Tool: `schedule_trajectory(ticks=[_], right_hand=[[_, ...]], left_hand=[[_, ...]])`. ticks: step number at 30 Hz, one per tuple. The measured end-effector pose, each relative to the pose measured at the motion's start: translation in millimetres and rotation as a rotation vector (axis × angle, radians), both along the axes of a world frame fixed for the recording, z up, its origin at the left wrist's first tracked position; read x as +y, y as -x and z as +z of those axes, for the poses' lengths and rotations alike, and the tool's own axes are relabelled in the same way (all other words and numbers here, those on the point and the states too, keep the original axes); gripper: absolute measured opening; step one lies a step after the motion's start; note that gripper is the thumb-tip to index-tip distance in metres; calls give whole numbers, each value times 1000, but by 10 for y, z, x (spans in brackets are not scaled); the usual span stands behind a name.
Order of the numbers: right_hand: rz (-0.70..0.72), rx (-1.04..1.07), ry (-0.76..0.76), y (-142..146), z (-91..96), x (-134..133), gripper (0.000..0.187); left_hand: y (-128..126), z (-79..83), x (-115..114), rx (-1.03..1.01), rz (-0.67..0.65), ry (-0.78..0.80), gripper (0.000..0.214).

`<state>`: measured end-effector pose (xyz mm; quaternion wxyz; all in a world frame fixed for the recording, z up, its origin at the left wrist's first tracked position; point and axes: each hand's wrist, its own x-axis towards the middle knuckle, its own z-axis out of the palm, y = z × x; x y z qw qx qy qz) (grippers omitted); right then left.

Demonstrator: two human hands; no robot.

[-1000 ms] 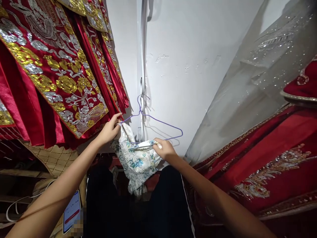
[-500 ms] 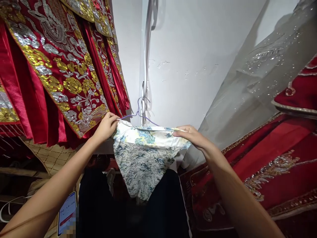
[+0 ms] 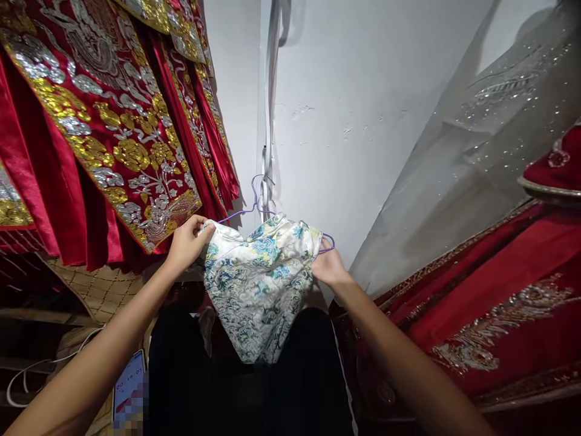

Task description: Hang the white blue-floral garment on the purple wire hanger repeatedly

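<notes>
A white floral top [image 3: 258,272] with blue, green and yellow print hangs in front of me on a purple wire hanger [image 3: 255,203]. My left hand [image 3: 188,242] pinches the top's left shoulder, where the hanger's arm runs under the cloth. At the other shoulder, the looped hanger end pokes out past the fabric edge. My right hand [image 3: 330,265] is right by that loop, partly behind the cloth; its fingers are mostly hidden, so its grip cannot be made out. The lower part of the top drapes between my knees.
Red garments with gold and silver sequins [image 3: 136,151] hang at the left. A sheer sparkly cover [image 3: 454,163] and red embroidered garments [image 3: 499,290] are at the right. A white upright rail [image 3: 267,91] stands against the wall. A phone [image 3: 128,387] lies low at the left, near a white cable.
My right hand has left the top's stretched neckline and moved down behind its right shoulder. The neckline has slackened, and the hanger's right end now sticks out. My left hand stays at the left shoulder.
</notes>
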<state>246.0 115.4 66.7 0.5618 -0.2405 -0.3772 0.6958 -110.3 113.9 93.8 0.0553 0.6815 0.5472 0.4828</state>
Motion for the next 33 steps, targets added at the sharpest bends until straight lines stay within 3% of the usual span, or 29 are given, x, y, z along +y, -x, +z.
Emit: schedule_trajectory(ticks=[3, 5, 7, 9, 12, 14, 18, 22, 26, 28, 30, 33], right_hand=[[55, 38, -55, -194, 210, 26, 61], [62, -15, -147, -161, 406, -52, 69], [96, -138, -252, -12, 577, -205, 68], [226, -329, -369, 170, 678, -410, 59], [450, -692, -572, 338, 682, -745, 36], [425, -831, -683, 347, 638, -940, 24], [346, -861, -793, 238, 604, -1110, 21], [178, -992, -648, 207, 523, -892, 32], [-101, -970, -529, 335, 234, -558, 54], [-83, -906, -523, 382, 99, -468, 49], [50, -860, -479, 361, 10, -448, 42], [94, -707, -309, 160, -60, -502, 45]], left_hand=[[-62, 55, -20, -34, -21, -3, 35], [-147, 109, -18, -36, -35, -6, 36], [-246, 157, -9, -24, -19, -21, 37], [-324, 176, -5, -27, 0, -42, 37], [-326, 125, -31, -94, -30, -69, 35], [-242, 54, -69, -141, -46, -69, 36], [-76, -59, -150, -250, -33, -43, 42], [-287, -9, -228, -486, -94, -47, 55], [-790, 145, -371, -699, -338, 183, 63], [-983, 188, -454, -689, -449, 304, 66], [-1070, 167, -517, -705, -530, 393, 64], [-1001, -6, -556, -696, -642, 552, 54]])
